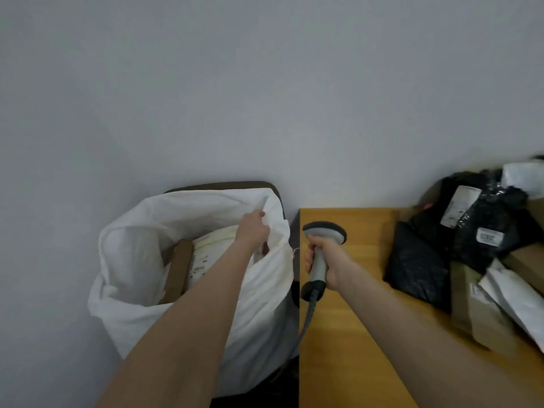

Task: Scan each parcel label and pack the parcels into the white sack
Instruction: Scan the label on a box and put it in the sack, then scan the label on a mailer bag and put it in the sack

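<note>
The sack (141,219) stands open-mouthed on the floor left of the table (353,334), and it is already partly filled: a brown box (178,269) stands on edge inside, beside a pale parcel (210,245) whose label faces up. So part of the packing looks done. A good deal appears left: on the right side of the table lies a heap of parcels, among them a black bag (418,266) nearest the middle, another black bag (488,228) with a white label, a cardboard box (482,313) and a white mailer (518,293). Whether any of these has been scanned cannot be told. The left hand (253,229) reaches over the sack's mouth, its fingers curled at the far right rim; they seem to pinch the white cloth there, though the grip itself is hidden behind the hand. The right hand (326,262) is closed firmly round the handle of the scanner (321,251), which hangs over the table's left edge, near the sack. The scanner's long axis runs roughly away from the person, handle near and head far, with its cable trailing back toward the body. Its head points at the wall rather than at any label, so no scan seems to be in hand just now.
</note>
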Tool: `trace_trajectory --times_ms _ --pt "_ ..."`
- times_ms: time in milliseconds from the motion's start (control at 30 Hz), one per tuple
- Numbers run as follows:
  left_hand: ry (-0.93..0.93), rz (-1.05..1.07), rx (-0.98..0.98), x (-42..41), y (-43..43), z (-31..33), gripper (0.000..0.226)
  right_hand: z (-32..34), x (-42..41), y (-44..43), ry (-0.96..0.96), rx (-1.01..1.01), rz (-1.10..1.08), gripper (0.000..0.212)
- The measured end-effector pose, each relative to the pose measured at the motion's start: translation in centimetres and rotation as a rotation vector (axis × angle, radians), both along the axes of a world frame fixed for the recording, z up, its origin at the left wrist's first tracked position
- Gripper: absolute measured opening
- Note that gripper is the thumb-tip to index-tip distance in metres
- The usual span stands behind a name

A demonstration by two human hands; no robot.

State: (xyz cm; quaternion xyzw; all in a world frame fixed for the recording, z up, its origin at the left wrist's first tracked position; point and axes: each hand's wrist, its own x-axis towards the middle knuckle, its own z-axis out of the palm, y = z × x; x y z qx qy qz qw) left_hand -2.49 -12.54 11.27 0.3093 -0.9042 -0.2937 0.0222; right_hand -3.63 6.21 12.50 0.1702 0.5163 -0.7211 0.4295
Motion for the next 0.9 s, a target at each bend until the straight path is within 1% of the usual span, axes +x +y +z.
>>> trace_trajectory --times_ms 100,167,267,333,500,567,633,767,900 --pt "0.023 -0.071 -0.032 0.9 5.6 0.6 0.048 -0.6 1.9 5.2 0.007 0.028 0.01 0.03" --pt "0.005 -0.129 -0.04 1.1 9.4 0.7 0.048 -0.7 2.7 8.8 0.046 0.071 0.018 0.029" --pt "-0.02 -0.188 -0.03 0.9 15.3 0.6 0.05 -0.6 3.3 14.1 0.109 0.164 -0.032 0.019" --pt "-0.028 -0.237 -0.025 0.4 19.4 0.5 0.049 -0.6 3.3 18.0 0.138 0.231 -0.105 0.015" --pt "-0.014 -0.374 -0.02 -2.0 29.5 0.8 0.05 -0.4 2.3 27.9 0.143 0.289 -0.251 0.021" --pt "-0.014 -0.432 -0.005 -3.2 33.3 0.8 0.05 -0.3 1.5 31.6 0.163 0.314 -0.36 0.015" --pt "-0.023 -0.496 0.007 -4.4 36.6 0.6 0.051 -0.2 0.7 34.7 0.168 0.341 -0.435 0.014" --pt "-0.049 -0.599 0.053 -7.8 41.9 0.0 0.053 0.1 -2.1 39.8 0.171 0.396 -0.573 0.014" --pt "-0.043 -0.653 0.107 -12.7 46.0 -0.4 0.054 1.1 -6.1 43.6 0.216 0.458 -0.647 0.014"
